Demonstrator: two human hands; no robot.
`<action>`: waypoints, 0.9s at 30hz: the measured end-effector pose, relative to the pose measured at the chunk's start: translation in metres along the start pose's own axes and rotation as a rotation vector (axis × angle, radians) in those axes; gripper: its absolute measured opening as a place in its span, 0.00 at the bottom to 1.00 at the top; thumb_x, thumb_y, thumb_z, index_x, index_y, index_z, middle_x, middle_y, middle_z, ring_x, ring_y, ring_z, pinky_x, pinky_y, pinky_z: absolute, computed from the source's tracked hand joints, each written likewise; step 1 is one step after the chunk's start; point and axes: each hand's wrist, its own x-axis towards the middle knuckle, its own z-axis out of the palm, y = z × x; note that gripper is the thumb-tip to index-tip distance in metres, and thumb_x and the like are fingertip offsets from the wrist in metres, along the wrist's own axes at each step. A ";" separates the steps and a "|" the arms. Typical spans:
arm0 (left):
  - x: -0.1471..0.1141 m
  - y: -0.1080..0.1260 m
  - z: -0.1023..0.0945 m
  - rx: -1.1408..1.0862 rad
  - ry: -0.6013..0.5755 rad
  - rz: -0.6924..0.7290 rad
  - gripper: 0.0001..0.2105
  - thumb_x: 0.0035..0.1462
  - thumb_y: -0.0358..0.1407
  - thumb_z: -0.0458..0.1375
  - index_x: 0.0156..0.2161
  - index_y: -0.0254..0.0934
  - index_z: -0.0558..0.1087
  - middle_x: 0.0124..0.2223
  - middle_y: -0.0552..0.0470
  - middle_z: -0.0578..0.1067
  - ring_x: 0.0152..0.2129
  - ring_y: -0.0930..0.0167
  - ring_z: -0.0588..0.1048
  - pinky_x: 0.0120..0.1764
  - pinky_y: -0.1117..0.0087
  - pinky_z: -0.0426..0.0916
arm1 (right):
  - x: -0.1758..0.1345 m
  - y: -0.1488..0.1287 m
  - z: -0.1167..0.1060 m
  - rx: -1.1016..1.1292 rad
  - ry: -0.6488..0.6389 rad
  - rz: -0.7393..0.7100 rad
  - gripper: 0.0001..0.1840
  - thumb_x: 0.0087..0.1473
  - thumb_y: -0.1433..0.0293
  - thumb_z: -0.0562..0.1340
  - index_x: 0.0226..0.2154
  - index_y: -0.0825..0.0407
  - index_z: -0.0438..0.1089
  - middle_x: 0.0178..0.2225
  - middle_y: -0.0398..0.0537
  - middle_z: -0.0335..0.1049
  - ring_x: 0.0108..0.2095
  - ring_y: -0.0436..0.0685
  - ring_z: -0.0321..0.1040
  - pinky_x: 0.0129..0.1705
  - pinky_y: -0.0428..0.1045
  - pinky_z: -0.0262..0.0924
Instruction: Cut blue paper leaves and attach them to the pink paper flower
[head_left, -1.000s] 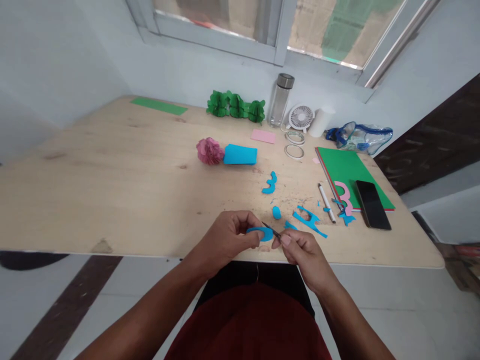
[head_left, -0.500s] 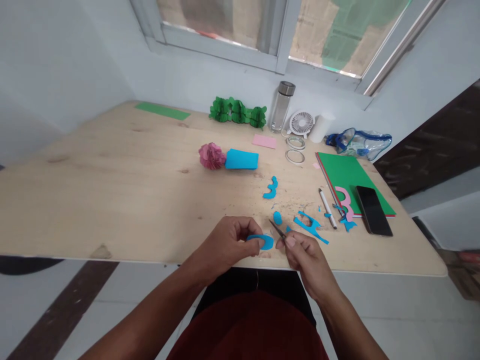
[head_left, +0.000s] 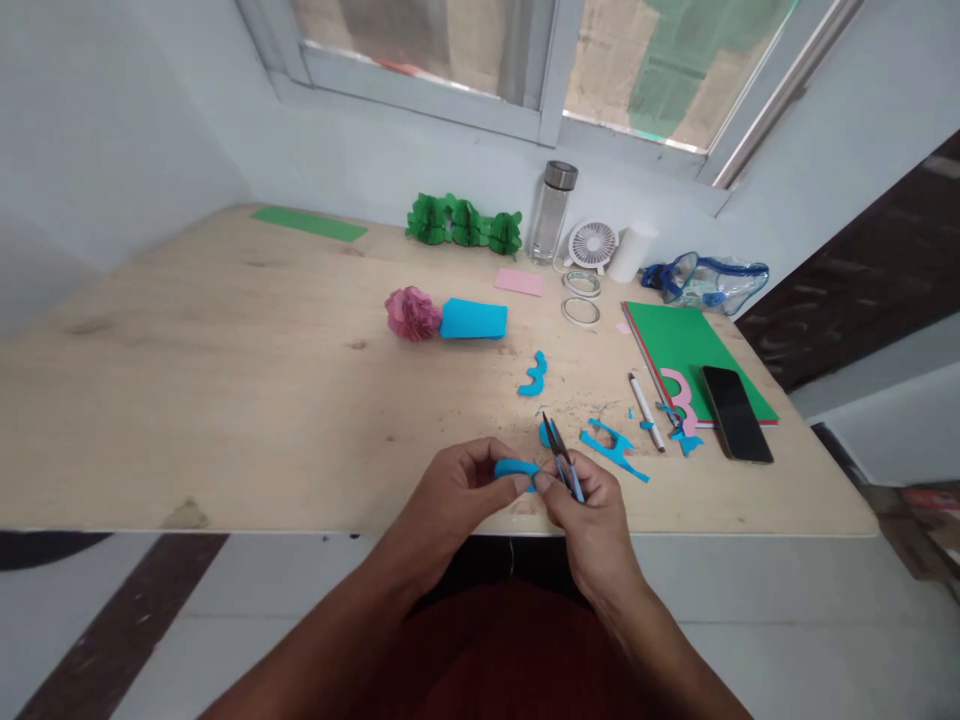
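Between thumb and fingers, my left hand pinches a small blue paper piece near the table's front edge. My right hand is closed around a pair of scissors, blades pointing up and away from me and slightly parted. The right thumb and fingertips also touch the right end of that blue piece. Behind the blades lies a blue oval cutout, partly hidden. A wavy blue cutout lies farther back, and a blue paper offcut rests right of the scissors.
A pink paper flower lies beside folded blue paper. At right are a marker, green sheets and a phone. Along the wall stand a green paper garland, a bottle and a fan.
My right hand has moved left to meet the blue piece at my left hand. The scissors have turned more upright, with their blades parted. The view has shifted slightly.
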 end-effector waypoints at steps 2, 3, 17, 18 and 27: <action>-0.003 -0.010 0.007 -0.078 0.087 0.020 0.06 0.44 0.35 0.64 0.25 0.35 0.72 0.24 0.57 0.72 0.24 0.74 0.68 0.33 0.73 0.64 | -0.001 0.005 0.005 0.048 0.043 0.005 0.11 0.47 0.64 0.64 0.22 0.52 0.64 0.17 0.35 0.50 0.19 0.45 0.42 0.21 0.44 0.39; -0.005 -0.014 0.011 -0.128 0.124 0.019 0.06 0.44 0.35 0.64 0.25 0.35 0.72 0.24 0.57 0.72 0.24 0.75 0.68 0.33 0.73 0.64 | -0.002 0.007 0.007 0.069 0.061 0.007 0.11 0.47 0.64 0.64 0.22 0.52 0.64 0.17 0.35 0.50 0.19 0.45 0.41 0.21 0.44 0.38; -0.003 -0.003 0.009 -0.106 0.148 0.011 0.04 0.42 0.32 0.63 0.21 0.36 0.72 0.22 0.57 0.73 0.23 0.74 0.70 0.34 0.72 0.65 | -0.005 0.013 -0.018 0.042 -0.177 0.079 0.22 0.54 0.51 0.58 0.27 0.53 0.69 0.16 0.34 0.44 0.18 0.46 0.39 0.20 0.45 0.34; -0.002 -0.002 0.008 -0.099 0.132 0.005 0.04 0.41 0.32 0.63 0.21 0.36 0.72 0.22 0.57 0.73 0.23 0.74 0.70 0.33 0.72 0.65 | -0.005 0.014 -0.019 0.022 -0.188 0.077 0.22 0.54 0.51 0.58 0.26 0.53 0.69 0.15 0.34 0.44 0.18 0.46 0.39 0.20 0.45 0.34; 0.001 0.002 0.006 -0.104 0.069 -0.076 0.06 0.40 0.33 0.64 0.22 0.35 0.71 0.22 0.57 0.73 0.22 0.75 0.69 0.30 0.73 0.65 | -0.006 0.014 -0.023 0.002 -0.207 0.090 0.22 0.54 0.51 0.58 0.26 0.53 0.71 0.15 0.34 0.43 0.18 0.46 0.38 0.20 0.45 0.34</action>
